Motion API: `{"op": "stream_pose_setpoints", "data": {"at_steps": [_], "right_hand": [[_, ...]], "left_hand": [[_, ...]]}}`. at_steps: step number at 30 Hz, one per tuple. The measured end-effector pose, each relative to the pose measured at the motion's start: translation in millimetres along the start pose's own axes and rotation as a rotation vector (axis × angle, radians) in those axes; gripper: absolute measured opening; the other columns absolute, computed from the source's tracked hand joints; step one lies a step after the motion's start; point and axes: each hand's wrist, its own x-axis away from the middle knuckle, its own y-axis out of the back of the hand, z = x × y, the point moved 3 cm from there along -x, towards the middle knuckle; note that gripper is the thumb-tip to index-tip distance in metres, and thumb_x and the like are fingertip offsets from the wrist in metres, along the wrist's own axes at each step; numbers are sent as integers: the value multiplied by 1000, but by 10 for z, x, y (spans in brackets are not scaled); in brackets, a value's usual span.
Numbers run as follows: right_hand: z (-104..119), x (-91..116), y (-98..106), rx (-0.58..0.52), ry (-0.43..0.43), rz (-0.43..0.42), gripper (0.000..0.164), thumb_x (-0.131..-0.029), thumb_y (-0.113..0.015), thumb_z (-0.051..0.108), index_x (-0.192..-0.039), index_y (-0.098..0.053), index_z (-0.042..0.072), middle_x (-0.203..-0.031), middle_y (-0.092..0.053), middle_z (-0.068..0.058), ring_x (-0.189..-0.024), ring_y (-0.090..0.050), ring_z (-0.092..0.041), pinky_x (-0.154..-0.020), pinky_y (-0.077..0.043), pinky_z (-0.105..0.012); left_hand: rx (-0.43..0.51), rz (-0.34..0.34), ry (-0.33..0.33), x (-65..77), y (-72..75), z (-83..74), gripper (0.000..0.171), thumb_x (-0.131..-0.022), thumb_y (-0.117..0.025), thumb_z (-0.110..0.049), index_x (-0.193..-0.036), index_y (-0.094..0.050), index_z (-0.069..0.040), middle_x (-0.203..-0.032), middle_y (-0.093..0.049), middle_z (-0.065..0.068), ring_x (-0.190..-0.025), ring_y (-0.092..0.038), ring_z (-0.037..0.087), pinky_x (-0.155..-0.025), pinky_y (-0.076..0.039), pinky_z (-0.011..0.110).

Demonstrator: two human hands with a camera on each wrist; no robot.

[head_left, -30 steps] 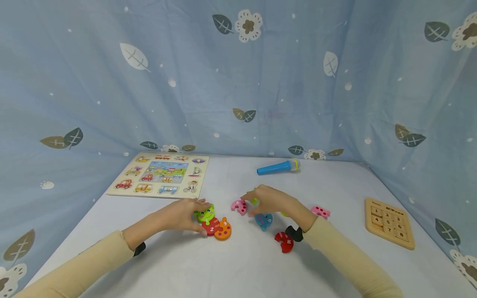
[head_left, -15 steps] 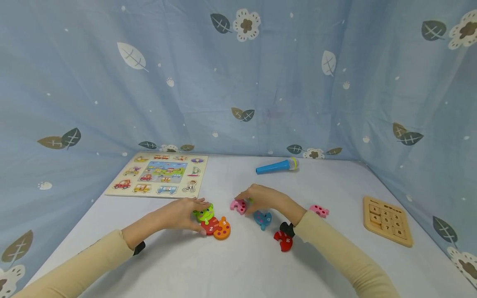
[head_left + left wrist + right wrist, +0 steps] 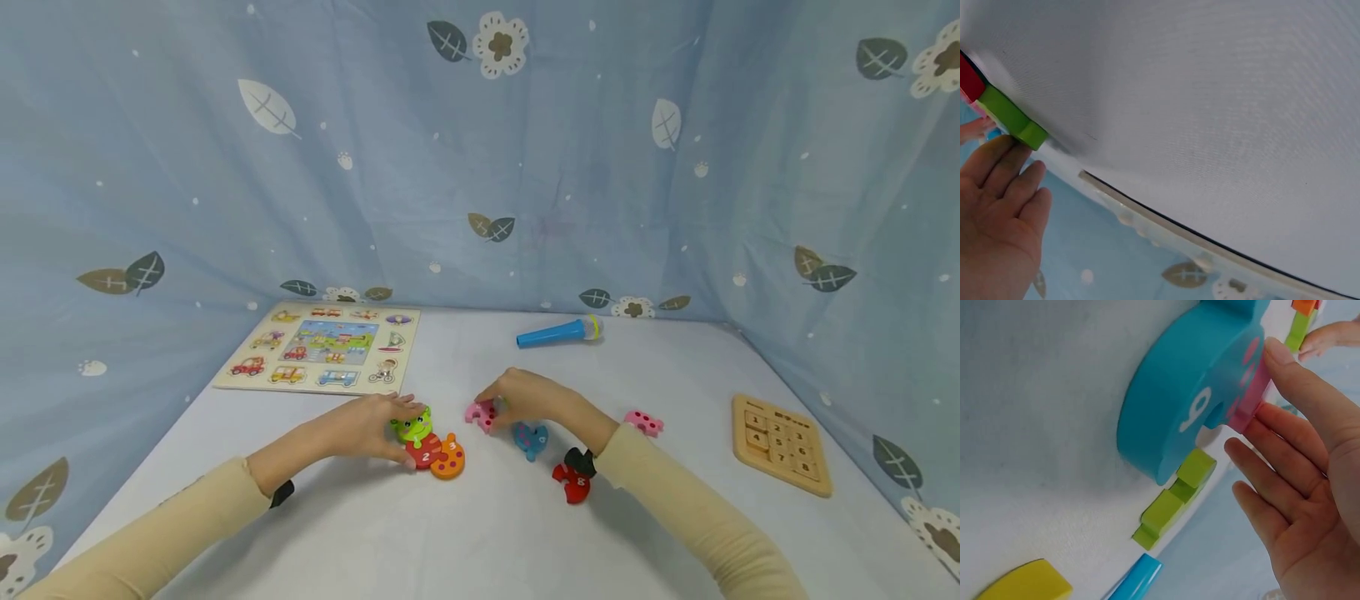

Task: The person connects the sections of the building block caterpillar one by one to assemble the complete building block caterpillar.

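1. Head: the left hand point(image 3: 367, 429), loosely spread, holds the green-faced puzzle point(image 3: 424, 450); the right hand point(image 3: 527, 395) pinches a pink piece point(image 3: 478, 413) between the hands.
2. Left wrist: fingertips touch the puzzle's green edge.
3. Right wrist: thumb and forefinger clamp the pink piece.

Right hand point(image 3: 1310, 478) at right of frame: thumb and index finger pinch a pink piece point(image 3: 1252, 403); the remaining fingers extend below it. Blue piece point(image 3: 1163, 394), foremost, bears a white numeral and pink spots and partly hides the pink piece; contact between the two cannot be determined. Lower green piece point(image 3: 1169, 509), stepped in outline, lies beyond the blue piece on the pale surface point(image 3: 1029, 412). Yellow piece point(image 3: 1025, 584) and blue object point(image 3: 1136, 578) are cut by the lower edge. Upper right: left hand point(image 3: 1336, 337) at an upper green piece point(image 3: 1298, 332), orange piece point(image 3: 1304, 306) adjoining.
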Motion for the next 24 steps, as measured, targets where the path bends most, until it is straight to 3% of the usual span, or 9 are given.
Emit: {"op": "stream_pose_setpoints", "data": {"at_steps": [4, 9, 24], "right_hand": [[28, 37, 5, 8, 24, -17, 49, -79, -81, 30, -122, -68, 11, -106, -72, -3, -78, -61, -13, -66, -47, -15], [118, 89, 4, 12, 54, -36, 47, -80, -80, 31, -122, -69, 12, -116, -69, 0, -103, -64, -14, -85, -50, -18], [345, 85, -4, 24, 107, -48, 47, -81, -80, 30, -122, -68, 12, -115, -69, 3, -112, -62, -15, -95, -49, -28]], "left_hand": [[-8, 8, -2, -13, 13, 0, 87, -70, -74, -63, -136, -57, -9, -139, -53, 5, -134, -40, 31, -107, -36, 49], [-6, 17, -4, -14, 8, 2, 85, -71, -75, -61, -135, -57, -9, -139, -53, 5, -135, -40, 31, -108, -35, 49], [19, 33, 4, -14, 13, 21, 84, -72, -76, -59, -137, -56, -11, -141, -52, 4, -135, -39, 29, -108, -35, 48]]}}
